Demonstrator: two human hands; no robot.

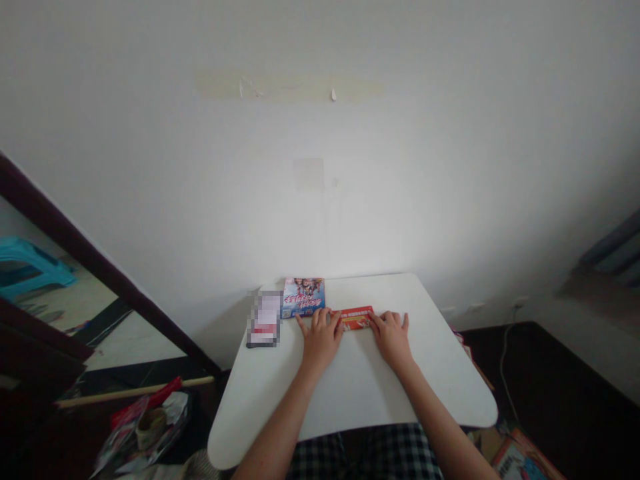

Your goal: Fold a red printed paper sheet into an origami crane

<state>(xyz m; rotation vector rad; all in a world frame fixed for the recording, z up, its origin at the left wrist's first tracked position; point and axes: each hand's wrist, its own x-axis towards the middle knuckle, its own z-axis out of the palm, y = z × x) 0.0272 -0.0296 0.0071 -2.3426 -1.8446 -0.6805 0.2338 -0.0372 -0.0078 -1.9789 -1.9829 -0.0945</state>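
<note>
Left hand [321, 339] and right hand [393, 337], outer fingers spread, pinch unclear, are set against red packet [356, 321], left and right ends. Steadying is suggested; even pressure is called for.

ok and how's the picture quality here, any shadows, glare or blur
Head view: soft, dim light, brightest on the white wall behind the white table, corners darker; faint shadows by the left hand and right hand, no strong glare; print on the flat red-and-yellow packet too small to read; a pixelated patch masks the item at the table's left edge.
</note>
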